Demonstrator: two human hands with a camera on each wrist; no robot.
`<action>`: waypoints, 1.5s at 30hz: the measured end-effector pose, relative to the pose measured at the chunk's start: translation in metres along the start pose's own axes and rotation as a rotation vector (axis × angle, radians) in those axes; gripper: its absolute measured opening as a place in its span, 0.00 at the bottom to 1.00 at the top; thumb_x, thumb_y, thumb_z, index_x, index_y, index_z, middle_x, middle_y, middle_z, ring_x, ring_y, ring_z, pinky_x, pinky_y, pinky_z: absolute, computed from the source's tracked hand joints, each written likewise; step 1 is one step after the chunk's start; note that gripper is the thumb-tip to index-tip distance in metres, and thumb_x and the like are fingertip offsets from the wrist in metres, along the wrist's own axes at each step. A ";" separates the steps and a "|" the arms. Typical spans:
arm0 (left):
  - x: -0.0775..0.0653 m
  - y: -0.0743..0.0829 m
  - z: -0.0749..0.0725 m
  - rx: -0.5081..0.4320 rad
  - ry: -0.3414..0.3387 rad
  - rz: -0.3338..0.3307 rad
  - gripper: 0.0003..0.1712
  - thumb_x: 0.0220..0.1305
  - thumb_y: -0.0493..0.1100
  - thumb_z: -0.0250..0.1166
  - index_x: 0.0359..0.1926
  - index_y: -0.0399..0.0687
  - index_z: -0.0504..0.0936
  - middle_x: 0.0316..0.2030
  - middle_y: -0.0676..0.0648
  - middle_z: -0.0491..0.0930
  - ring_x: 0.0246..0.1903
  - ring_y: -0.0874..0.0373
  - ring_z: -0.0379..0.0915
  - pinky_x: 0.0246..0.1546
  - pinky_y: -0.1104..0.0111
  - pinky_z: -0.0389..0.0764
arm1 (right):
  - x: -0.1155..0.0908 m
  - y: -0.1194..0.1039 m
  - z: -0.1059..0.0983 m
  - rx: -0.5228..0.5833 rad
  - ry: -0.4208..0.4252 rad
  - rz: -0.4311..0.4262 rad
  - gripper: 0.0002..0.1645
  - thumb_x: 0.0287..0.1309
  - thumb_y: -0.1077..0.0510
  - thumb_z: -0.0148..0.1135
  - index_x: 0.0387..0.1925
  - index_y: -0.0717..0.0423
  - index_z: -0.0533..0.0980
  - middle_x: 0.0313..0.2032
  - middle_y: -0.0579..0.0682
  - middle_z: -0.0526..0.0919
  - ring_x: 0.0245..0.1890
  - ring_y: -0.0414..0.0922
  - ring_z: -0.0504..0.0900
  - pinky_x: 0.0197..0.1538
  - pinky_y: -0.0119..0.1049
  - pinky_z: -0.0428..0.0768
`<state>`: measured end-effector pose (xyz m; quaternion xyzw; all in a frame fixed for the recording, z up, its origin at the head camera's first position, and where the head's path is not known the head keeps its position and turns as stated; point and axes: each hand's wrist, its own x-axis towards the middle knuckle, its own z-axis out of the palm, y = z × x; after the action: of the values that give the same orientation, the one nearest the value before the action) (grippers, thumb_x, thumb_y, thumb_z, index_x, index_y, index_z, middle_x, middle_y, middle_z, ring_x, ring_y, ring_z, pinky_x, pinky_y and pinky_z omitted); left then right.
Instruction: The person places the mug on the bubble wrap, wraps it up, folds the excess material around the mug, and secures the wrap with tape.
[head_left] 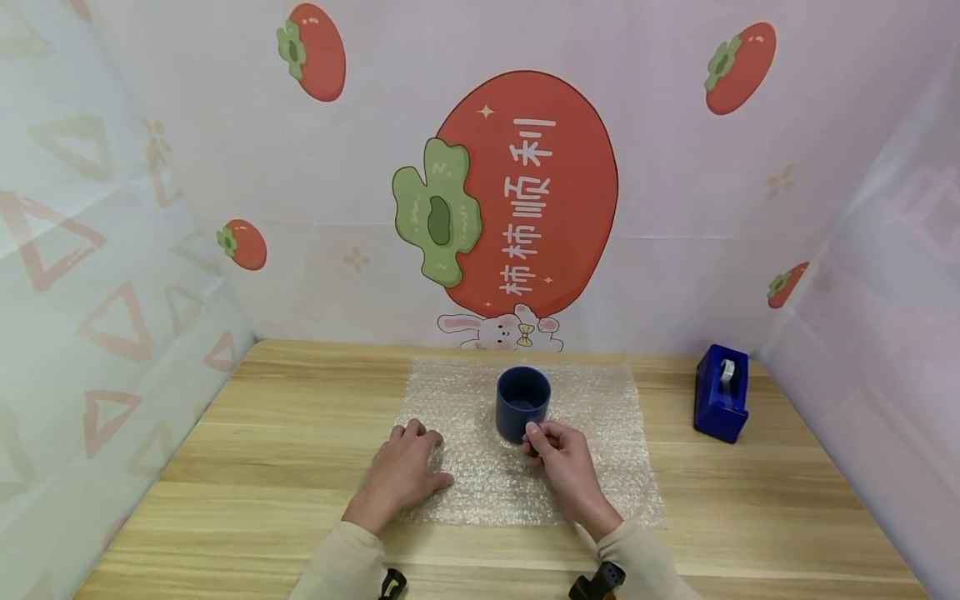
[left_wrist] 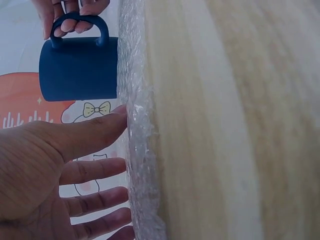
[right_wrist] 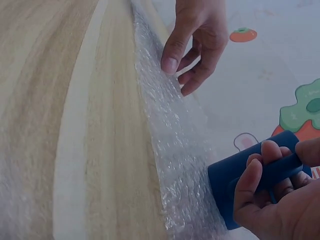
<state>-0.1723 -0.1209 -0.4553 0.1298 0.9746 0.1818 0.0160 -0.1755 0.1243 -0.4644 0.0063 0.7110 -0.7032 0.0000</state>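
Observation:
A dark blue mug [head_left: 517, 408] stands upright on a sheet of clear bubble wrap [head_left: 495, 492] laid over the table. My right hand [head_left: 562, 467] grips the mug's handle, its fingers curled through the loop [left_wrist: 80, 20] and the thumb on top. To the left, my left hand [head_left: 405, 471] rests its fingertips on the left part of the wrap, fingers spread and nothing held. In the left wrist view the left thumb [left_wrist: 95, 132] points toward the mug's base, a short way from it.
A blue tape dispenser [head_left: 722, 396] with a roll in it stands at the right rear of the wooden table [head_left: 300, 467]. Behind the table hangs a pale backdrop [head_left: 675, 192] with printed persimmons, and similar sheets close off both sides.

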 end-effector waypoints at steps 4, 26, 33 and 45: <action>0.000 0.000 0.000 0.000 -0.001 0.000 0.29 0.53 0.53 0.79 0.51 0.42 0.84 0.48 0.42 0.75 0.48 0.43 0.70 0.43 0.49 0.78 | -0.002 0.001 0.003 0.037 -0.014 0.011 0.14 0.73 0.63 0.57 0.36 0.73 0.78 0.30 0.59 0.83 0.31 0.45 0.81 0.35 0.34 0.81; 0.002 0.001 0.000 -0.006 0.007 -0.006 0.29 0.53 0.53 0.80 0.51 0.42 0.84 0.47 0.42 0.75 0.49 0.43 0.70 0.44 0.49 0.77 | -0.008 -0.001 0.013 0.103 0.002 0.029 0.15 0.71 0.63 0.59 0.41 0.78 0.77 0.35 0.63 0.85 0.39 0.53 0.87 0.45 0.46 0.86; 0.001 0.000 0.002 -0.009 0.011 -0.003 0.29 0.52 0.53 0.80 0.50 0.41 0.84 0.47 0.42 0.75 0.48 0.43 0.70 0.44 0.49 0.77 | -0.008 -0.001 0.014 0.087 0.005 0.040 0.15 0.72 0.62 0.59 0.42 0.77 0.78 0.35 0.61 0.86 0.38 0.51 0.87 0.44 0.46 0.86; 0.001 0.000 0.001 -0.011 0.007 -0.008 0.29 0.52 0.53 0.80 0.51 0.41 0.83 0.48 0.42 0.75 0.49 0.42 0.70 0.45 0.49 0.77 | -0.013 -0.004 0.001 -0.221 -0.012 -0.053 0.15 0.67 0.57 0.67 0.47 0.66 0.81 0.42 0.57 0.85 0.42 0.50 0.85 0.41 0.36 0.85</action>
<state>-0.1732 -0.1205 -0.4567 0.1252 0.9742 0.1875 0.0139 -0.1625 0.1234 -0.4599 -0.0166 0.7842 -0.6201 -0.0136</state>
